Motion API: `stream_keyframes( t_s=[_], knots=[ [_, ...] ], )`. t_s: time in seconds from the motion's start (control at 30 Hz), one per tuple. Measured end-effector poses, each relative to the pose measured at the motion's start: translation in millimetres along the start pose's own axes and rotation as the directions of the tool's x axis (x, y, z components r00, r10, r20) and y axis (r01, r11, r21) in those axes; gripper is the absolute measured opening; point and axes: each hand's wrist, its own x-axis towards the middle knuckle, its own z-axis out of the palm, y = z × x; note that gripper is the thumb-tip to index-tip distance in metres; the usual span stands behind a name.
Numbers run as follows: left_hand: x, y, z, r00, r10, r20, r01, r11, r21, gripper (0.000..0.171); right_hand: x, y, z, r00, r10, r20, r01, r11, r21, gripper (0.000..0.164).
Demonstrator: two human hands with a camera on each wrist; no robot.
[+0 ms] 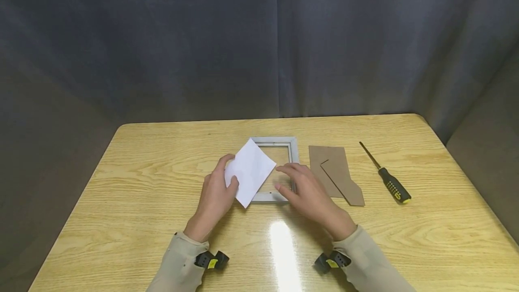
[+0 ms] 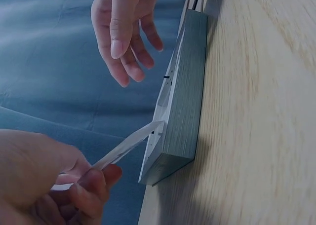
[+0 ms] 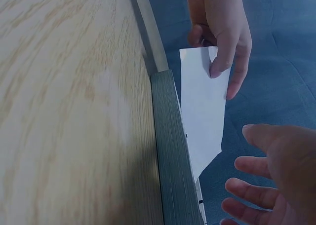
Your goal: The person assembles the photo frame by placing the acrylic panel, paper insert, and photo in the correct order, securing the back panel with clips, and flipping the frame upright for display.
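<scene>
A dark-grey cloth curtain (image 1: 202,48) backs the yellow wood-grain tabletop (image 1: 162,166); the left hand (image 1: 214,193) pinches white rectangular paper (image 1: 251,168), the right hand (image 1: 309,193) spread apart.

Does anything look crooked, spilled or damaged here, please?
The white sheet looks askew: the left hand holds it turned diagonally over the left part of the grey frame, so their edges do not line up. I see no spill or obvious damage.
</scene>
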Motion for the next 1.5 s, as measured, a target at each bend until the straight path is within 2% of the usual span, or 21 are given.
stream_keyframes(
  t_s=[0.3, 0.47, 0.67, 0.83, 1.07, 1.5],
  knots=[
    [-0.4, 0.1, 3.2, 1.0, -0.025, 0.006, 0.025, 0.999, -0.027, 0.039, 0, 2, 0, 1.0, -0.013, -0.005, 0.013, 1.0, -0.003, 0.039],
    [0.4, 1.8, 1.0, 0.999, -0.037, 0.02, 0.037, 0.999, -0.018, 0.034, 0, 2, 1, 1.0, -0.011, -0.012, 0.011, 1.0, -0.01, 0.038],
    [3.7, 1.3, -1.9, 0.998, -0.057, 0.025, 0.058, 0.997, -0.054, 0.034, 1, 3, 1, 1.0, -0.005, -0.011, 0.005, 1.0, -0.006, 0.039],
    [8.5, -0.5, 0.0, 0.998, -0.069, 0.001, 0.068, 0.992, -0.107, 0.035, 0, 3, 1, 1.0, -0.005, -0.004, 0.005, 1.0, -0.006, 0.04],
    [14.4, 2.7, 5.4, 0.999, -0.032, -0.006, 0.031, 0.985, -0.171, 0.035, 0, 3, 1, 1.0, -0.005, -0.002, 0.005, 1.0, -0.017, 0.041],
    [26.0, 10.3, 16.1, 0.996, -0.074, -0.049, 0.065, 0.984, -0.165, 0.028, 0, 3, 1, 1.0, -0.007, -0.002, 0.007, 1.0, -0.017, 0.041]
  ],
)
